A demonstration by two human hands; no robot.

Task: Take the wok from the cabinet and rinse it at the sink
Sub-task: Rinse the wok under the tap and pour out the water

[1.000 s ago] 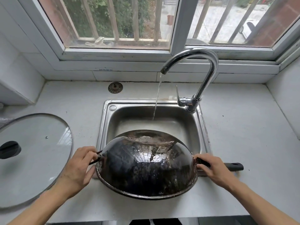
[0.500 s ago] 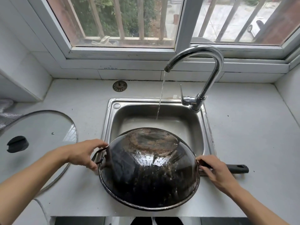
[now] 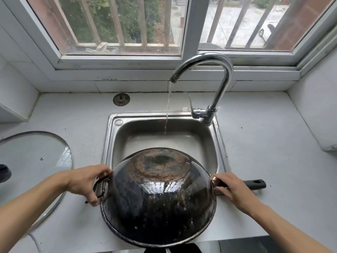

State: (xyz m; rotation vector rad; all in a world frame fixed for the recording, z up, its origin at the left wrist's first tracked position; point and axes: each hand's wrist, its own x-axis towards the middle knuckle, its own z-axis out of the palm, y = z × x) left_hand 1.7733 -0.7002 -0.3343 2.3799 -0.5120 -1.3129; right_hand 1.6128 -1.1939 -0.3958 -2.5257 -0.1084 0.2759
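Wok filling the near half of my sink

The upturned wok (image 3: 158,198) is blocking the sink (image 3: 221,143) near me; room is staying open far behind it, where the faucet (image 3: 215,84) is arching over, and the glass lid (image 3: 36,157) is crowding my left.

The sink (image 3: 221,143) is the landmark. The wok (image 3: 158,203) sits over its near edge, bottom up. The faucet (image 3: 209,79) stands at its back right corner. The glass lid (image 3: 36,157) lies left of it, the strainer plug (image 3: 121,99) behind it.
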